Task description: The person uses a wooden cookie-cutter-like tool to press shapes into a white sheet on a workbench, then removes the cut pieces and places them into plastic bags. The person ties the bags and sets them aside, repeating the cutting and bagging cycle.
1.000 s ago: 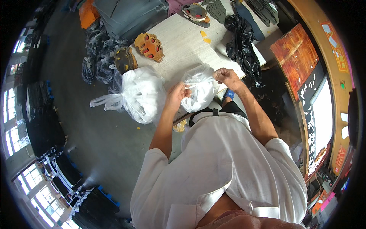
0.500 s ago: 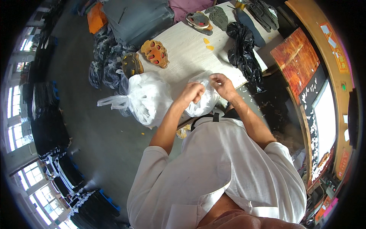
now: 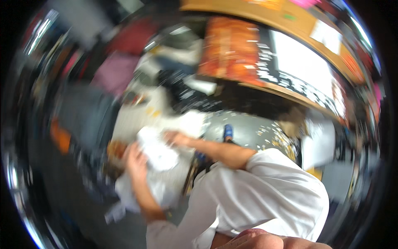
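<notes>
A white plastic bag [image 3: 156, 151] is on the pale table [image 3: 129, 118], between my two hands. My left hand [image 3: 134, 158] is against the bag's left side, fingers pointing up and away from me. At its upper right edge is my right hand [image 3: 177, 138]. Motion smears the fingers of both hands, so their grip on the bag does not show. Another full white plastic bag [image 3: 155, 191], with a knotted end, sits nearer, beside my left forearm. Brown shoe soles [image 3: 117, 148] lie just left of my left hand, blurred.
Black plastic sheeting [image 3: 180, 91] hangs over the table's right side. Beyond it stands a bench with an orange-brown board [image 3: 230, 50] and a white panel [image 3: 304, 58]. White scraps litter the floor [image 3: 248, 130] near a blue shoe [image 3: 228, 131]. Grey covered goods [image 3: 85, 110] are stacked left.
My view has swung right, bringing the bench and scrap-strewn floor into sight. My hands have moved apart to opposite sides of the white bag, which is now farther from my body.
</notes>
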A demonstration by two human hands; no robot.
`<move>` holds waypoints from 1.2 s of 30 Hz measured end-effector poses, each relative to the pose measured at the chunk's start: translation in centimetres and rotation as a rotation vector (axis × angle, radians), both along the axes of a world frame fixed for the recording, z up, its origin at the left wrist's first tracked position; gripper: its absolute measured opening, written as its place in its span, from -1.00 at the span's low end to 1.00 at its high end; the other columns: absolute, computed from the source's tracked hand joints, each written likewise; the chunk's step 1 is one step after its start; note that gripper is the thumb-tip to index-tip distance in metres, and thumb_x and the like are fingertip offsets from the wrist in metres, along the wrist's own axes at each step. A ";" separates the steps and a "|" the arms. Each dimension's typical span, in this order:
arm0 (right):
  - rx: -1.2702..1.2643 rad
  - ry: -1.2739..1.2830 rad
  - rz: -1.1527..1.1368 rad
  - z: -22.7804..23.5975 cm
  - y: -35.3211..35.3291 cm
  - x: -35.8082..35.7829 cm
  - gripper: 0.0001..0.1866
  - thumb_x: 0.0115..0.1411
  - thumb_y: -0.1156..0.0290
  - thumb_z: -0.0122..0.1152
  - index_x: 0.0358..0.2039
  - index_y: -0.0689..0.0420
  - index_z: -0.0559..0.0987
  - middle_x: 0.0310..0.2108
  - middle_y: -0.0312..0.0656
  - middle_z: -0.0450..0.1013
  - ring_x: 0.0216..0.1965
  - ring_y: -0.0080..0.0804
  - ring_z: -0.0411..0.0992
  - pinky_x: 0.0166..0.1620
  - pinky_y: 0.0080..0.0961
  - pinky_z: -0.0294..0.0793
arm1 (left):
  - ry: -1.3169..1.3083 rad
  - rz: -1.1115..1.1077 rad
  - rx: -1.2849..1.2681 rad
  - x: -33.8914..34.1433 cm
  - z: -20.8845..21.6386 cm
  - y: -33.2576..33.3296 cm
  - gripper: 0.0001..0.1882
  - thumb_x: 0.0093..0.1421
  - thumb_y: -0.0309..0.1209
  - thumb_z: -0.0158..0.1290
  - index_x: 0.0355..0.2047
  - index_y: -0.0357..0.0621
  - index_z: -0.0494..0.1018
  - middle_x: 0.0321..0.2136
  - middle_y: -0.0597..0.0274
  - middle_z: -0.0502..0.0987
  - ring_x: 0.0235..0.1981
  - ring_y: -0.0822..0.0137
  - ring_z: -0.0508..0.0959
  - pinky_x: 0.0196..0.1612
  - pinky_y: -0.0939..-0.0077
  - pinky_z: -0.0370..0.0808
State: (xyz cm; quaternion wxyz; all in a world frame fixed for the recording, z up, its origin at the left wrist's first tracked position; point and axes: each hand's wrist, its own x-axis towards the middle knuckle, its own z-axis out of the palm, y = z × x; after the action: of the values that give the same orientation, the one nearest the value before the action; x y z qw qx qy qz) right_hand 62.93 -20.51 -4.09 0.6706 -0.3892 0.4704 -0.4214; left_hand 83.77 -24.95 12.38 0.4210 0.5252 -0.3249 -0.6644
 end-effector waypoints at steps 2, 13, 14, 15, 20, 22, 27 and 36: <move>-0.089 0.062 -0.024 -0.2 0.5 -1.4 -0.73 0.35 0.23 0.13 -0.09 0.16 0.55 -0.24 -0.18 0.54 -0.27 -0.40 0.49 -0.19 -0.36 0.53 | -0.047 0.002 0.008 1.1 0.0 -2.8 -0.78 0.40 -0.28 0.02 -0.18 -0.17 0.53 -0.59 0.53 0.27 -0.62 0.60 0.18 -0.54 0.66 0.16; 0.479 0.228 -0.491 -12.0 23.9 -20.5 -0.83 0.12 0.37 0.16 -0.58 0.04 0.61 -0.65 -0.30 0.47 -0.66 -0.42 0.42 -0.59 -0.36 0.42 | -0.286 -0.014 0.268 11.6 -8.4 -16.5 -0.68 0.38 -0.16 -0.03 -0.52 0.08 0.26 -0.65 0.47 0.26 -0.67 0.39 0.27 -0.63 0.41 0.26; 0.547 0.129 -0.607 -12.6 26.8 -22.5 -0.81 0.16 0.33 0.15 -0.56 0.03 0.61 -0.64 -0.32 0.47 -0.66 -0.46 0.42 -0.60 -0.41 0.42 | -0.273 0.008 0.291 10.9 -8.4 -16.6 -0.69 0.36 -0.20 -0.02 -0.52 0.09 0.24 -0.64 0.46 0.28 -0.68 0.40 0.26 -0.66 0.44 0.24; 0.623 0.015 -0.709 -12.9 29.5 -24.6 -0.80 0.19 0.30 0.15 -0.54 0.03 0.61 -0.62 -0.33 0.48 -0.65 -0.49 0.42 -0.61 -0.46 0.41 | -0.261 0.031 0.314 9.8 -8.3 -16.3 -0.71 0.34 -0.23 -0.01 -0.52 0.09 0.22 -0.63 0.45 0.29 -0.70 0.42 0.25 -0.68 0.46 0.22; 0.728 -0.006 -0.904 -11.4 39.7 -32.6 -0.85 0.24 0.34 0.17 -0.34 0.12 0.62 -0.48 -0.31 0.54 -0.55 -0.56 0.48 -0.48 -0.56 0.52 | -0.406 0.144 0.280 2.0 -8.5 -12.0 -0.85 0.33 -0.32 -0.01 -0.34 0.01 0.26 -0.51 0.33 0.37 -0.60 0.34 0.37 -0.62 0.42 0.35; 0.748 0.005 -0.985 -10.4 43.1 -34.6 -0.80 0.26 0.29 0.16 -0.42 0.12 0.61 -0.53 -0.29 0.52 -0.56 -0.54 0.47 -0.51 -0.55 0.48 | -0.506 0.232 0.218 -0.5 -8.8 -9.4 -0.88 0.33 -0.35 -0.01 -0.27 -0.03 0.28 -0.46 0.29 0.40 -0.56 0.31 0.41 -0.59 0.40 0.40; 0.818 0.050 -1.054 -10.1 52.4 -39.8 -0.80 0.25 0.30 0.17 -0.45 0.12 0.61 -0.55 -0.28 0.52 -0.55 -0.51 0.48 -0.51 -0.55 0.49 | -0.829 0.364 -0.022 -8.5 -10.6 -2.2 -0.81 0.31 -0.43 0.00 -0.08 -0.11 0.32 -0.34 0.17 0.48 -0.47 0.23 0.52 -0.53 0.36 0.53; 0.830 -0.158 -1.291 -10.3 59.8 -49.6 -0.92 0.19 0.51 0.15 -0.43 0.05 0.56 -0.48 -0.31 0.53 -0.54 -0.50 0.49 -0.54 -0.51 0.49 | -0.408 -0.926 -0.028 -46.2 -11.4 21.0 -0.67 0.46 -0.38 -0.03 0.13 -0.30 0.43 -0.14 0.05 0.61 -0.31 0.31 0.66 -0.30 0.45 0.67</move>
State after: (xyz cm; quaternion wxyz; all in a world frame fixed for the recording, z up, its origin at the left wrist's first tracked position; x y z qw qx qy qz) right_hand 13.38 39.30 -14.42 0.4145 0.2769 0.6745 -0.5445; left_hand 37.55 -3.98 0.94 0.0173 0.4394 -0.6083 -0.6608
